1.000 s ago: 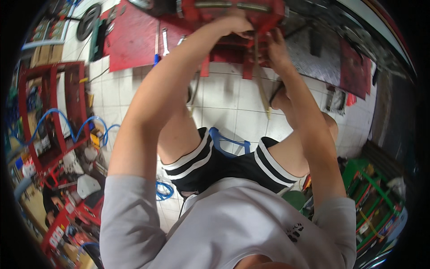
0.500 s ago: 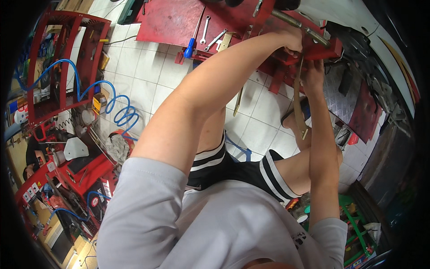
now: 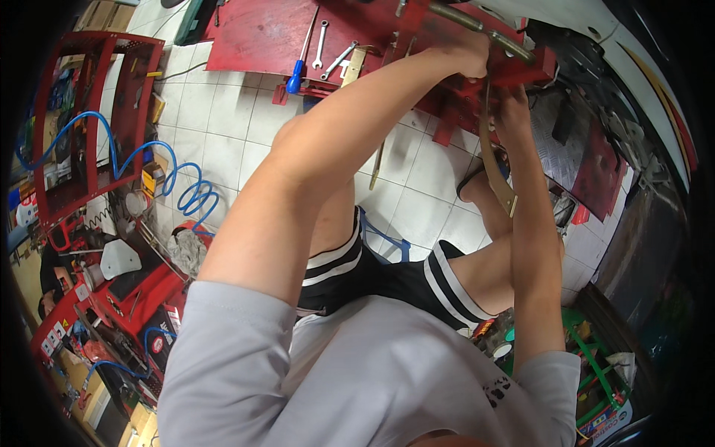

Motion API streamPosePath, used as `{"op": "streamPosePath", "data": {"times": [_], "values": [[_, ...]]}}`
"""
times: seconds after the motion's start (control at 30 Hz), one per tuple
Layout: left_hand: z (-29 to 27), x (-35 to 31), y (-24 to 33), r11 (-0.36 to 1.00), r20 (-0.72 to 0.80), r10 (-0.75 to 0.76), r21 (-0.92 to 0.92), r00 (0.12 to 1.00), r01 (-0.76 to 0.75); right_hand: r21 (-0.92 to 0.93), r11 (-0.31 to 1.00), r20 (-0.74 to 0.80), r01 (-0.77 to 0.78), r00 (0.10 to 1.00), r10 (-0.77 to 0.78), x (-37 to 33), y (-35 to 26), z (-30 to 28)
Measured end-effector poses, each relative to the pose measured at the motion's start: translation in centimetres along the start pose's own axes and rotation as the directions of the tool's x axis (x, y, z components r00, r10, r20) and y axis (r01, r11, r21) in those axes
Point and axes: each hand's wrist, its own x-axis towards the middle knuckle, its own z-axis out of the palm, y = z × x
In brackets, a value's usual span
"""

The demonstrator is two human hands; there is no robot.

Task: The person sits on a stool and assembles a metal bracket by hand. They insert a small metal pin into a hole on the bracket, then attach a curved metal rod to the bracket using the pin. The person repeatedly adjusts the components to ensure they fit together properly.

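At the upper right, my left hand (image 3: 471, 56) is curled closed against a red metal clamp block (image 3: 547, 65), just beneath a thick threaded screw (image 3: 512, 46). What its fingers hold, if anything, is hidden. Below the same block, my right hand (image 3: 512, 110) reaches up at its underside. Those fingers are blurred and partly covered. A long, curved, brownish-gold flat bar (image 3: 493, 160) hangs down between the two hands, beside my right forearm. Its upper end disappears under the clamp by my left hand.
A red bench top (image 3: 257, 37) carries a blue-handled screwdriver (image 3: 296, 77), two spanners (image 3: 320, 45) and a brass-coloured plate (image 3: 353, 67). A coiled blue hose (image 3: 195, 195) trails from a red rack (image 3: 93, 119) at left. A green crate (image 3: 596, 357) stands lower right.
The whole view has shifted slightly. Relative to my arms, the flat bar's lower end has swung right and turned, now touching or overlapping my right forearm. Both hands stay by the clamp.
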Motion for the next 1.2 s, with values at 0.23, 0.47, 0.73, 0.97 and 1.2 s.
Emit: {"op": "streamPosePath", "data": {"times": [0.23, 0.47, 0.73, 0.97, 1.2], "values": [[-0.8, -0.6, 0.3, 0.998, 0.035, 0.057, 0.028, 0.998, -0.058, -0.061, 0.996, -0.004, -0.060, 0.998, 0.060, -0.4, -1.5, 0.2], [1.0, 0.0, -1.8, 0.916, 0.116, -0.061, -0.387, 0.991, 0.101, -0.035, 0.990, -0.030, -0.133, 0.991, 0.132, -1.0, -1.8, 1.0], [-1.4, -5.0, 1.8, 0.426, 0.638, -0.110, -0.663, 0.762, 0.616, -0.029, 0.972, 0.072, -0.235, 0.969, 0.237, -2.2, -3.0, 0.8], [-1.5, -11.2, 7.3, 0.005, 0.598, 0.115, -0.799, 0.793, 0.601, -0.017, 0.983, -0.031, -0.184, 0.982, 0.184, -1.3, -1.8, -0.3], [-4.4, -17.7, 10.7, -0.164, 0.562, 0.067, -0.809, 0.825, 0.564, -0.099, 0.968, 0.059, -0.229, 0.970, 0.235, -1.4, -4.4, -1.5]]}}
